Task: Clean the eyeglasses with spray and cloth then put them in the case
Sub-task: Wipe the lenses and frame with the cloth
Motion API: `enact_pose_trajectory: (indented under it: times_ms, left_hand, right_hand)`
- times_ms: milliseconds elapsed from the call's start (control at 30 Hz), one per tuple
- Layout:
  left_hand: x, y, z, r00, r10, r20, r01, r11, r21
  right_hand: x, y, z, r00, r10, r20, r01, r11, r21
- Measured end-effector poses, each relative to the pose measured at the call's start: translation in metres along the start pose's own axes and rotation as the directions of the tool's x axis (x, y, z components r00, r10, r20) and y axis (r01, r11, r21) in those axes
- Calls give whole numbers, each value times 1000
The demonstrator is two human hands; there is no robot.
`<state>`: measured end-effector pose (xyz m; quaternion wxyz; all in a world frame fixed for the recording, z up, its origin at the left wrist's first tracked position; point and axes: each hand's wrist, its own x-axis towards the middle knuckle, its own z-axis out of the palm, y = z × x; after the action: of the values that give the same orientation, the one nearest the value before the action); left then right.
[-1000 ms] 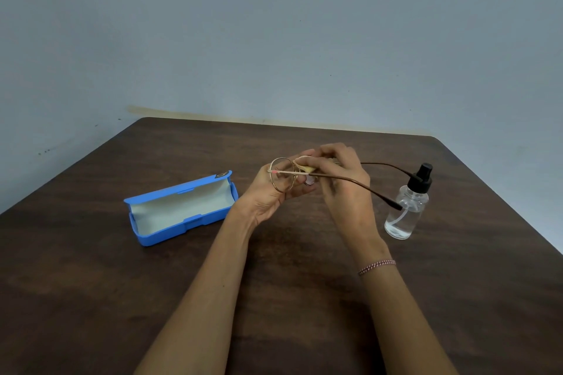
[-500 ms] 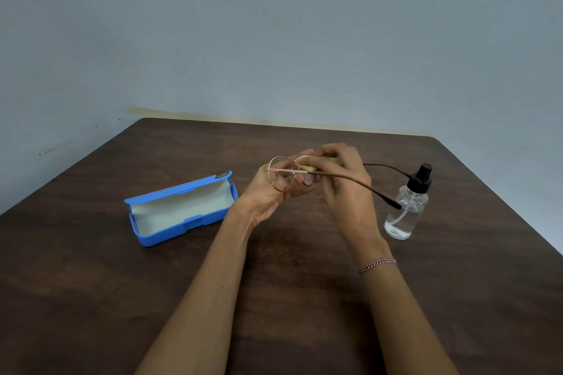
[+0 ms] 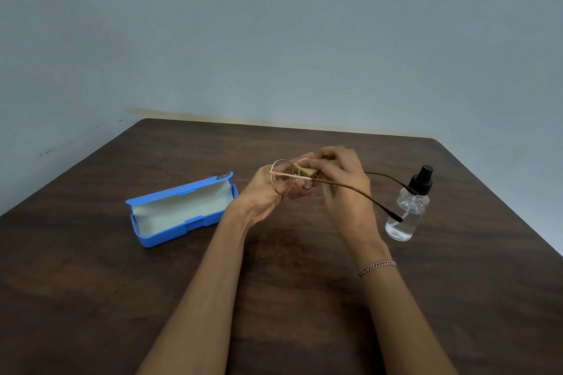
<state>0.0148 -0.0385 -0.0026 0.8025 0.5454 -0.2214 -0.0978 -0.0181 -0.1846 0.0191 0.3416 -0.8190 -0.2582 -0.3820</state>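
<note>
Thin gold round-rimmed eyeglasses [image 3: 281, 176] are held above the middle of the table, their brown temples stretching right toward the bottle. My left hand [image 3: 268, 195] grips the frame by the left lens rim. My right hand [image 3: 344, 183] pinches a small folded yellowish cloth [image 3: 307, 172] against the right lens, which is mostly hidden by the fingers. An open blue glasses case [image 3: 182, 210] with pale lining lies on the table to the left. A clear spray bottle [image 3: 406, 213] with a black pump top stands to the right, untouched.
The dark brown wooden table [image 3: 91, 283] meets a pale blue wall at its far edge. The table's right edge slants past the bottle. A beaded bracelet [image 3: 377, 266] circles my right wrist.
The glasses and both hands stay in nearly the same place. My right fingers have shifted slightly with the cloth on the lens, and the frame has tilted a little.
</note>
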Motion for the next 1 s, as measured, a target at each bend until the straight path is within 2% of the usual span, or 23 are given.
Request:
enact_pose_trajectory:
  times_ms: [133, 267, 433, 533, 667, 833, 900, 1000]
  left_hand:
    - [1, -1, 0, 1000, -12, -8, 12, 1000, 21]
    - [1, 0, -1, 1000, -1, -23, 1, 1000, -1]
    - [-1, 1, 1, 999, 8, -38, -7, 1000, 28]
    - [0, 2, -1, 999, 30, -26, -30, 1000, -4]
    - [2, 0, -4, 1000, 16, -24, -16, 1000, -12]
    - [3, -1, -7, 997, 28, -67, -30, 999, -31]
    - [3, 0, -6, 996, 39, -79, -42, 998, -39]
    - [3, 0, -1, 995, 32, -91, -34, 999, -24]
  right_hand:
    - [1, 3, 3, 988, 152, -30, -151, 988, 45]
    - [-1, -2, 2, 1000, 26, -6, -26, 1000, -2]
    - [-1, 4, 5, 993, 107, -49, -109, 993, -36]
    - [-4, 4, 7, 999, 44, -5, -44, 998, -45]
    - [-3, 6, 10, 994, 102, -34, -105, 991, -79]
    - [-5, 2, 13, 998, 41, 40, -39, 998, -46]
    - [-5, 3, 14, 999, 32, 34, -29, 995, -90]
    - [-2, 4, 14, 984, 180, 13, -176, 971, -159]
